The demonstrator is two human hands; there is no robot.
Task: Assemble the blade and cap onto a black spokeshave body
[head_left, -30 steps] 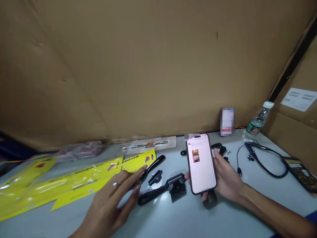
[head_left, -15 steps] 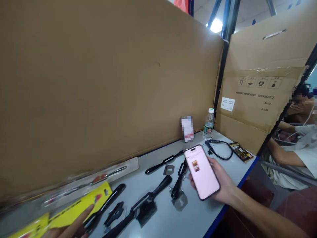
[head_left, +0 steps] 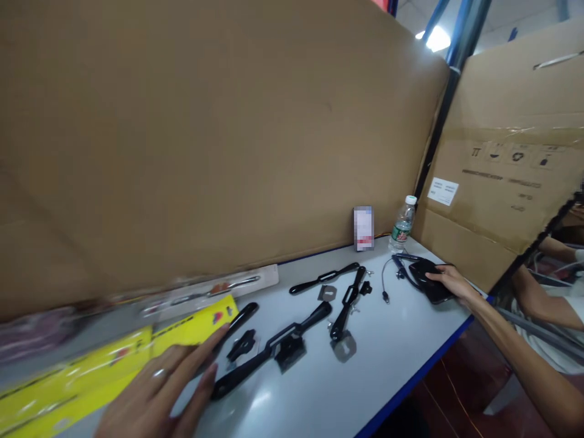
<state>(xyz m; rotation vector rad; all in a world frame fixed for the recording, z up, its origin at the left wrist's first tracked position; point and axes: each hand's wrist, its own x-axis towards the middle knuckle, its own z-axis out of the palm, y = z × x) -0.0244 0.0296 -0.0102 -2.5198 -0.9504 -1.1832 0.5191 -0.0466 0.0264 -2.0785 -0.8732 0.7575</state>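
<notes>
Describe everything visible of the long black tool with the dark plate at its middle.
The long black tool is glossy, perhaps painted metal, with two rounded handles joined by a narrow slotted middle. It lies slantwise on the table, ungripped. A dark plate sits against or under its near side; blur hides which. One end is close to the left hand; contact is unclear.

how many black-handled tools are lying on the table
4: a back tool, a right tool slanting beside it, a front tool, and a left tool partly covered by the left hand. That hand may hide more.
</notes>
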